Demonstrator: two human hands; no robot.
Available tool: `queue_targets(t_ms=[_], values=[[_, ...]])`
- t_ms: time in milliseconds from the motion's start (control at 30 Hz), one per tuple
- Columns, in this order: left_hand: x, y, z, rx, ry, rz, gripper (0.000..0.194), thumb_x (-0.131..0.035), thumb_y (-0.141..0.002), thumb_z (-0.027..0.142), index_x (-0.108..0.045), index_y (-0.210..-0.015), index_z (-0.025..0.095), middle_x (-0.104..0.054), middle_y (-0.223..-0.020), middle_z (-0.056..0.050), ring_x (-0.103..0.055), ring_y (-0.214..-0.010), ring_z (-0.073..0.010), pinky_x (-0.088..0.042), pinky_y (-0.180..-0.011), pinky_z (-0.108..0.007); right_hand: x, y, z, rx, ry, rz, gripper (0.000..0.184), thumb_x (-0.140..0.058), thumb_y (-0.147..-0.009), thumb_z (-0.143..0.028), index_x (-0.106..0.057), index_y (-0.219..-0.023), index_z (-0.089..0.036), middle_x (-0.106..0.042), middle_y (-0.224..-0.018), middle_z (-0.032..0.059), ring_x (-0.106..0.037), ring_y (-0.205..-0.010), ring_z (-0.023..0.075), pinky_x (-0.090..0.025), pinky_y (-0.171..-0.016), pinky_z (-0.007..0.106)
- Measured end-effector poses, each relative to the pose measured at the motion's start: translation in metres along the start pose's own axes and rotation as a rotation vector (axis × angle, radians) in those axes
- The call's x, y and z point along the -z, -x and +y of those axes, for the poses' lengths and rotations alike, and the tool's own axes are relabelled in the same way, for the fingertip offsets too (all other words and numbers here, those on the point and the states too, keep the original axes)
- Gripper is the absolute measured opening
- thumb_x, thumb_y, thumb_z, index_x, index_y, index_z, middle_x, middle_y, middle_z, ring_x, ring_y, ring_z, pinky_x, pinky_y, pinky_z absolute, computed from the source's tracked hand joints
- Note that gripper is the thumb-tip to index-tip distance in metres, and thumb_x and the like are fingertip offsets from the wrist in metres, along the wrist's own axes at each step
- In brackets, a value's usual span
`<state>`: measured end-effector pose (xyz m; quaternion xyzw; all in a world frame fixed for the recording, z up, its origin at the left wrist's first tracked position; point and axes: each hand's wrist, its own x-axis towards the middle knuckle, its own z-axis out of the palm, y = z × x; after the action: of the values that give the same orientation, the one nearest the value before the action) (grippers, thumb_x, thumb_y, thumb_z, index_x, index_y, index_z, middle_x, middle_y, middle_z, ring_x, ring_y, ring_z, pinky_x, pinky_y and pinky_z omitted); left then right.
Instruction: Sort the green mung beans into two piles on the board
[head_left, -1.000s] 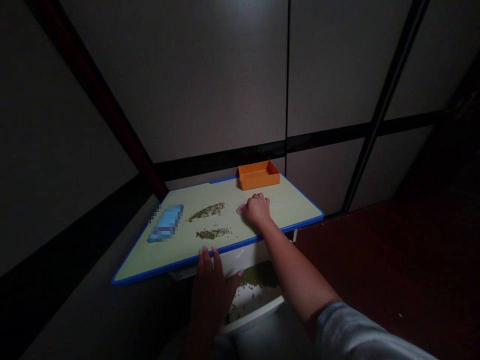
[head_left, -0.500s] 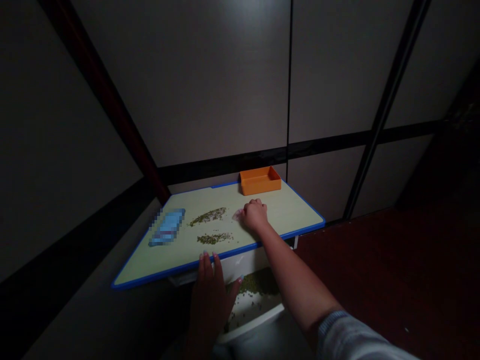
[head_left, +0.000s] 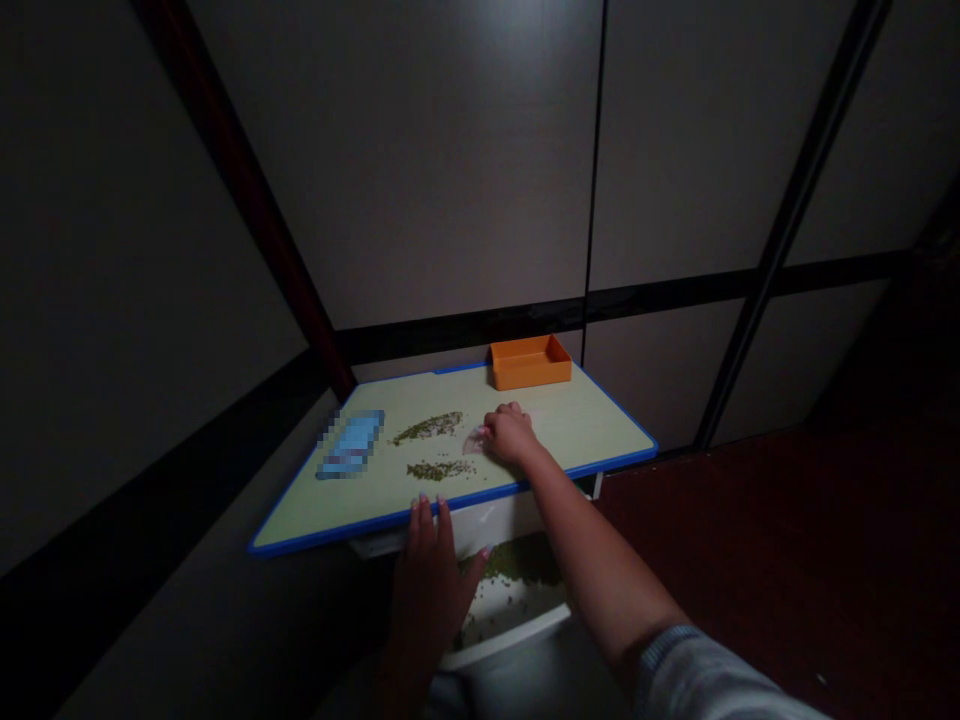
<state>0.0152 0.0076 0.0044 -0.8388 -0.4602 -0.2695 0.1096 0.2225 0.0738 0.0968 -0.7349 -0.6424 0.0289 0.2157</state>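
A pale board with a blue rim lies in front of me. Two heaps of small green grains lie on it, one farther and one nearer. My right hand rests on the board just right of the heaps, fingers curled on a small pinkish piece that I cannot make out. My left hand lies flat with its fingertips at the board's near edge. Under the board a white tray holds more green grains.
An orange box stands at the board's far edge. A blue flat thing, pixelated, lies on the board's left part. Grey wall panels rise behind; dark reddish floor spreads to the right.
My right hand has slid a little to the left, nearer to the grain heaps, with the pinkish piece. The view has shifted slightly. My left hand stays at the board's edge.
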Motion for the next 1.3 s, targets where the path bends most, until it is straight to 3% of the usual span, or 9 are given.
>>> queue_targets(t_ms=[433, 633, 967, 1300], values=[[0.007, -0.002, 0.006, 0.029, -0.025, -0.049, 0.072, -0.052, -0.080, 0.047, -0.038, -0.135, 0.003, -0.034, -0.146, -0.030, -0.030, -0.138, -0.0393, -0.047, -0.092, -0.050, 0.005, 0.010, 0.009, 0.146, -0.059, -0.046, 0.023, -0.047, -0.090, -0.031, -0.065, -0.093, -0.019, -0.059, -0.110, 0.0104, -0.039, -0.111, 0.0248, -0.033, -0.087, 0.038], [0.011, -0.002, 0.008, 0.027, -0.042, -0.063, 0.070, -0.051, -0.081, 0.046, -0.038, -0.135, 0.004, -0.035, -0.146, -0.029, -0.029, -0.139, -0.0377, -0.046, -0.093, -0.049, 0.009, 0.013, 0.014, 0.095, -0.097, 0.054, 0.030, -0.035, -0.096, -0.028, -0.063, -0.096, -0.019, -0.060, -0.107, 0.0087, -0.042, -0.106, 0.0216, -0.033, -0.087, 0.035], [0.026, 0.001, 0.020, 0.054, -0.058, -0.137, 0.068, -0.050, -0.082, 0.046, -0.039, -0.138, 0.008, -0.037, -0.146, -0.026, -0.031, -0.138, -0.0383, -0.043, -0.096, -0.048, 0.009, 0.028, 0.019, 0.083, 0.044, -0.032, 0.029, -0.040, -0.093, -0.029, -0.066, -0.098, -0.018, -0.058, -0.114, 0.0117, -0.039, -0.111, 0.0246, -0.030, -0.091, 0.040], [0.027, -0.001, 0.022, 0.062, -0.092, -0.172, 0.071, -0.050, -0.081, 0.047, -0.035, -0.140, 0.009, -0.031, -0.149, -0.027, -0.027, -0.140, -0.0378, -0.042, -0.095, -0.051, 0.007, 0.027, 0.019, 0.129, -0.072, -0.055, 0.024, -0.045, -0.091, -0.028, -0.067, -0.093, -0.018, -0.059, -0.112, 0.0094, -0.039, -0.111, 0.0229, -0.030, -0.092, 0.040]])
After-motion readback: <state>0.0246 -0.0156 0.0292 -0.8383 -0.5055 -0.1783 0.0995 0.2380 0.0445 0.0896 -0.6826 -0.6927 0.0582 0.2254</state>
